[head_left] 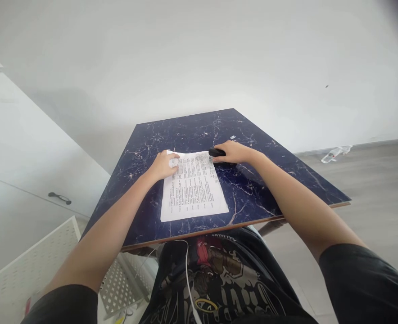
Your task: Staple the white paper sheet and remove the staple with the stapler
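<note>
A printed sheet of paper (192,186) lies on a dark blue marbled tabletop (253,180). My left hand (163,165) rests on the sheet's far left corner, fingers curled and pressing it down. My right hand (234,152) is closed over a black stapler (216,153) at the sheet's far right corner. The stapler's front end meets the paper's edge.
A small white scrap (233,137) lies on the table beyond my right hand. A white cabinet with a dark handle (60,197) stands at the left, a perforated white panel (33,265) below it. An empty plastic bottle (336,154) lies on the grey floor at the right.
</note>
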A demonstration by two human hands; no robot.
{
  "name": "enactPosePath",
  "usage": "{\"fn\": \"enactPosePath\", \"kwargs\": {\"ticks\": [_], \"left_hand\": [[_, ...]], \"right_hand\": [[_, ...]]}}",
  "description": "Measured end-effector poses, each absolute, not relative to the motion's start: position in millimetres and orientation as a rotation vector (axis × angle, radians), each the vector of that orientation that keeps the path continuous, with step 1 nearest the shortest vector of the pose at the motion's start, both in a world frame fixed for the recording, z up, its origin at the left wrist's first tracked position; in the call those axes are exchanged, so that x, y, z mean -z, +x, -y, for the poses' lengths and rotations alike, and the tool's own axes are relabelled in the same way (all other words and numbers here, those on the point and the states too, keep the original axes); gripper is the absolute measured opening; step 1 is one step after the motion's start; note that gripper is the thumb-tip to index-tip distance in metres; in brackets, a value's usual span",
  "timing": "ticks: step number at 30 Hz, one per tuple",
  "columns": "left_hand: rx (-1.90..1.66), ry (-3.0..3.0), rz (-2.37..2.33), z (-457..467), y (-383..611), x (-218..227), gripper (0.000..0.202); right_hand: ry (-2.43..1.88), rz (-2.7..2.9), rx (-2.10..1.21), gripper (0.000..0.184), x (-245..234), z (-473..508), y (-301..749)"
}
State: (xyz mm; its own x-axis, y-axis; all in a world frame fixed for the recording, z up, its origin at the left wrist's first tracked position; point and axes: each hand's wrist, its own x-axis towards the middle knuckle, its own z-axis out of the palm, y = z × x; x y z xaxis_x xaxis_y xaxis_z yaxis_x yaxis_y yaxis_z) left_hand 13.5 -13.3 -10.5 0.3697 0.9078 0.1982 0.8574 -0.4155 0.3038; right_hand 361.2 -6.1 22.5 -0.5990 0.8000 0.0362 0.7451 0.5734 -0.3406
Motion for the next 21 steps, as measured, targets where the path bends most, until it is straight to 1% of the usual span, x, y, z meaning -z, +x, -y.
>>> {"fn": "enactPosePath", "kwargs": {"ticks": [3, 5, 7, 8, 10, 12, 16, 21], "left_hand": [[-0.495, 2.476, -1.762, 16, 14, 10, 0.061], [-0.622, 2.556, -1.710, 19, 19, 9, 0.054], [-0.721, 2.664, -1.520, 22, 26, 9, 0.041], [-0.734, 2.697, -1.403, 23, 31, 11, 0.038], [-0.664, 2.709, -1.200, 25, 41, 16, 0.041], [-0.550, 2.683, -1.100, 26, 48, 24, 0.048], [-0.413, 2.659, -1.078, 25, 52, 34, 0.053], [-0.341, 2.697, -1.121, 25, 45, 29, 0.055]], "right_hand": [[-1.323, 2.602, -0.364, 0.042, -22, 3, 370], [-1.322, 2.592, -0.378, 0.041, -21, 1, 373], [-1.316, 2.590, -0.402, 0.040, -20, 1, 374], [-1.314, 2.590, -0.407, 0.040, -19, 0, 373], [-1.309, 2.595, -0.410, 0.038, -19, 0, 373], [-1.291, 2.600, -0.421, 0.036, -18, 0, 372], [-1.216, 2.587, -0.465, 0.030, -18, -1, 372], [-1.173, 2.563, -0.496, 0.023, -18, -2, 373]]}}
